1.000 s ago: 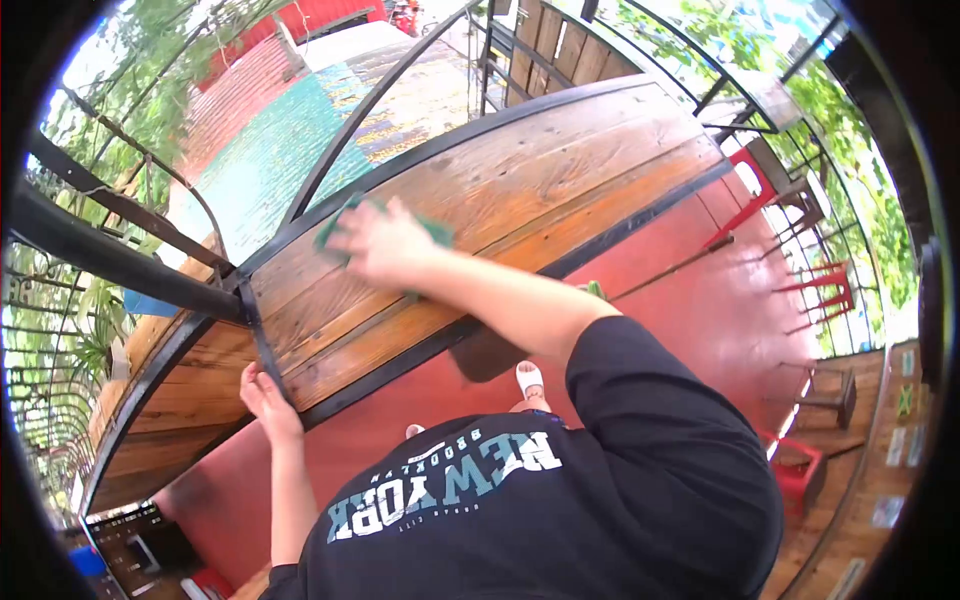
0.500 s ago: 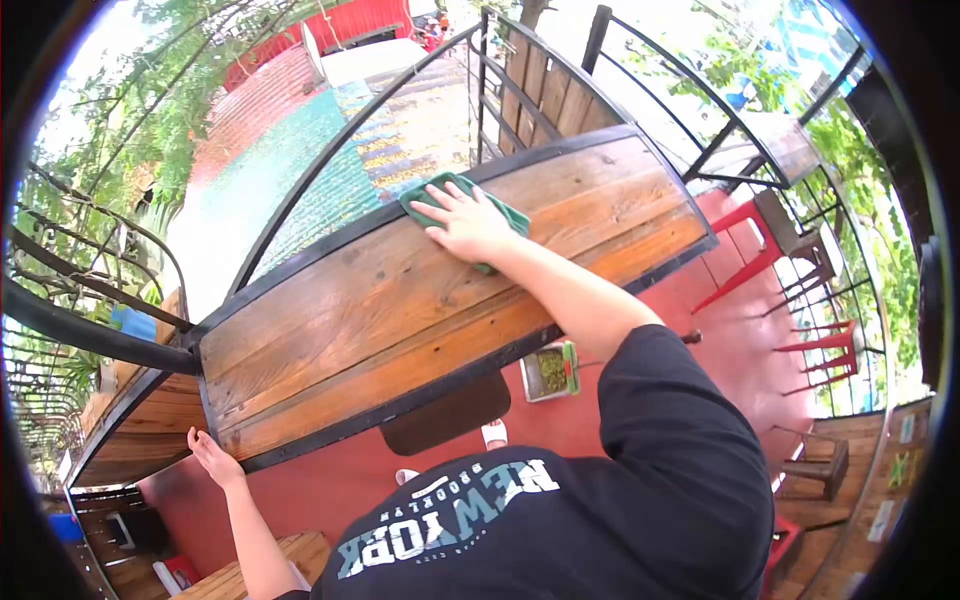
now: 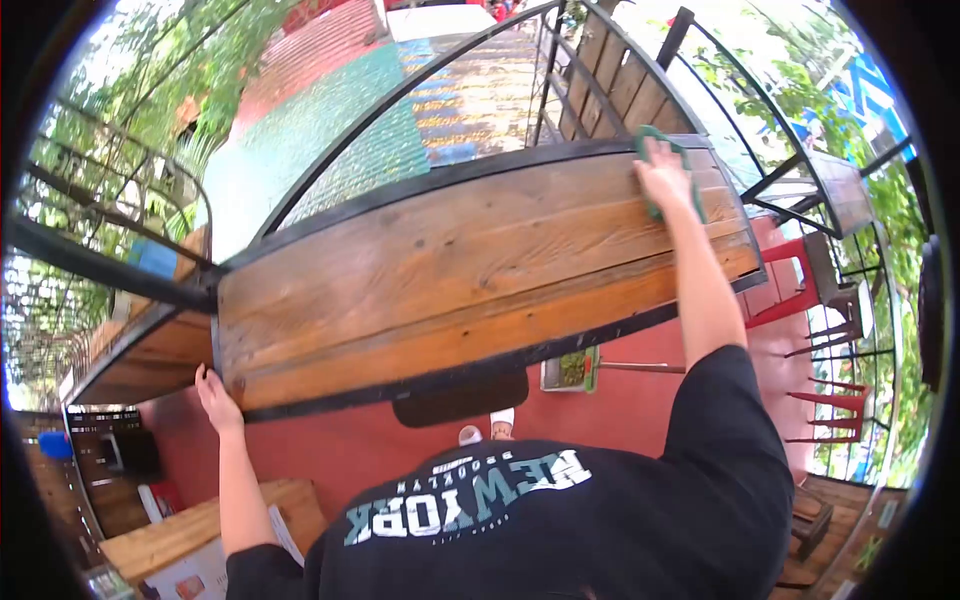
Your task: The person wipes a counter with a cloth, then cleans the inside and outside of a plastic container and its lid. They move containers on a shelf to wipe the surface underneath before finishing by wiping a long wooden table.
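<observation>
The long wooden table (image 3: 450, 270) fills mid-frame. The right hand (image 3: 662, 178), flat and spread, presses a green cloth (image 3: 692, 192) onto the table's far corner, upper right. The left hand (image 3: 215, 395) loosely clasps the table's rim at lower left. With the cloth so near the edge, an overlong stroke could sweep it off the table.

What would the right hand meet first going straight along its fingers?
The wooden table's black far rim, just past the green cloth under the right hand; beyond that the slatted wooden railing, depth unclear.
</observation>
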`<state>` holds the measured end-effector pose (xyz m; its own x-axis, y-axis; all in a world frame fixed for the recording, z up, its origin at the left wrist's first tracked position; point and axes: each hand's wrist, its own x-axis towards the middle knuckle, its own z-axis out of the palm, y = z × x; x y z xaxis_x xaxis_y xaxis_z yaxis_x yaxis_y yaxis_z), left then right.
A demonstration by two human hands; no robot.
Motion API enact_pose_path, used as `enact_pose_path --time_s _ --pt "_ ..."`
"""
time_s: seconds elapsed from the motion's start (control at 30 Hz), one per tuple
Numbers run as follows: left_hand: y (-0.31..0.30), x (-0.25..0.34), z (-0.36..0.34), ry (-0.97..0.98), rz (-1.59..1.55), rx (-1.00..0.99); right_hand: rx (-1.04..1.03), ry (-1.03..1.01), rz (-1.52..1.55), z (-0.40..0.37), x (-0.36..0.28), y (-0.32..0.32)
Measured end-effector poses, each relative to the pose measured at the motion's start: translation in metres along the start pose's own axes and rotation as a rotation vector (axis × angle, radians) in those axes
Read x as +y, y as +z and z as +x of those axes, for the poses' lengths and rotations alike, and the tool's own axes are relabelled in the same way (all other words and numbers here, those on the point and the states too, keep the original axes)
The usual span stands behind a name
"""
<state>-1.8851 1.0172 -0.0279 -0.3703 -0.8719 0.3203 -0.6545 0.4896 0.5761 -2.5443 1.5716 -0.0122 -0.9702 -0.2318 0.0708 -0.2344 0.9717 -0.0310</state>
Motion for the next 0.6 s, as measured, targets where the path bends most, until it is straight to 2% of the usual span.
enact_pose_path --time_s 0.1,0.13,0.17,0.2,0.27,0.3,0.4,0.47,0.5,0.53,0.6 --pt "-0.002 0.005 -0.004 -0.034 0.012 0.011 -0.036 -0.469 0.066 -0.135 -0.164 -0.039" --pt "-0.001 0.008 -0.002 -0.045 0.017 0.005 -0.034 -0.847 -0.24 -0.184 -0.201 -0.063" --pt "0.001 0.004 -0.002 -0.039 -0.017 -0.003 -0.074 -0.833 0.238 -0.225 -0.231 -0.056" --pt "0.003 -0.003 0.001 -0.028 -0.058 -0.006 -0.176 -0.936 0.282 -0.262 -0.245 -0.073" --pt "0.009 -0.016 0.007 0.03 0.027 0.033 -0.068 -0.987 0.374 -0.282 -0.229 -0.049" --pt "0.008 -0.012 0.005 0.007 0.009 0.001 -0.117 -0.914 0.322 -0.272 -0.204 -0.062" --pt "0.007 -0.006 0.007 -0.001 -0.007 -0.012 0.108 -0.521 0.017 -0.217 -0.085 -0.061" --pt "0.005 -0.007 0.004 -0.003 0.0 0.003 -0.037 0.027 -0.176 -0.159 0.027 -0.043" --pt "0.004 -0.006 0.003 -0.003 0.01 0.007 0.097 0.263 0.005 -0.142 0.073 -0.031" --pt "0.005 -0.002 0.003 -0.002 0.013 0.016 0.037 0.357 -0.038 -0.14 0.07 -0.041" --pt "0.004 0.006 0.0 -0.013 0.024 0.047 0.089 0.268 -0.071 -0.153 0.026 -0.036"
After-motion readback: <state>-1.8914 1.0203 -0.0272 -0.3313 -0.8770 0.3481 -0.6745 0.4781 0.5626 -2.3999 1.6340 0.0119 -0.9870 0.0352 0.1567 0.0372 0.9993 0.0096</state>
